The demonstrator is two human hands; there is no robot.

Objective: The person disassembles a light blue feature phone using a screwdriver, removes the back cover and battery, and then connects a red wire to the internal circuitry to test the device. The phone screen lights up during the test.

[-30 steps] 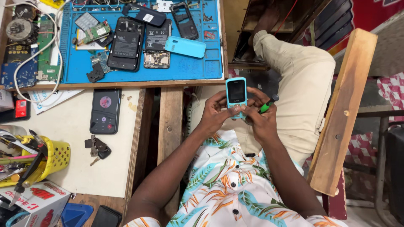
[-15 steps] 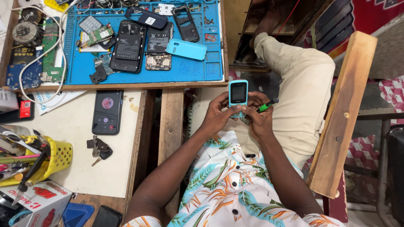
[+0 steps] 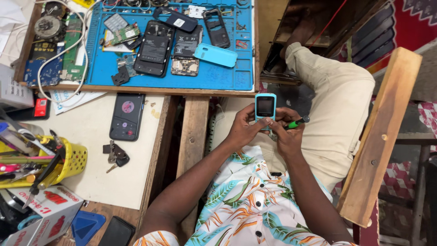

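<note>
A small light-blue keypad phone (image 3: 265,107) with a dark screen is held upright over my lap. My left hand (image 3: 242,129) grips its left side and lower half. My right hand (image 3: 286,132) wraps its right side and also pinches a green-handled screwdriver (image 3: 297,122) that points right. The phone's lower part is hidden behind my fingers. A matching light-blue back cover (image 3: 215,55) lies on the blue work mat (image 3: 227,77) ahead.
On the mat lie an opened black phone (image 3: 154,48), circuit boards and a phone frame (image 3: 216,28). A black smartphone (image 3: 126,116) and keys (image 3: 115,155) lie on the white desk. A yellow tool basket (image 3: 68,164) stands left. A wooden chair back (image 3: 378,136) is right.
The view has shifted slightly. Both hands and the blue phone stay together over my lap, with only small finger movements around it.
</note>
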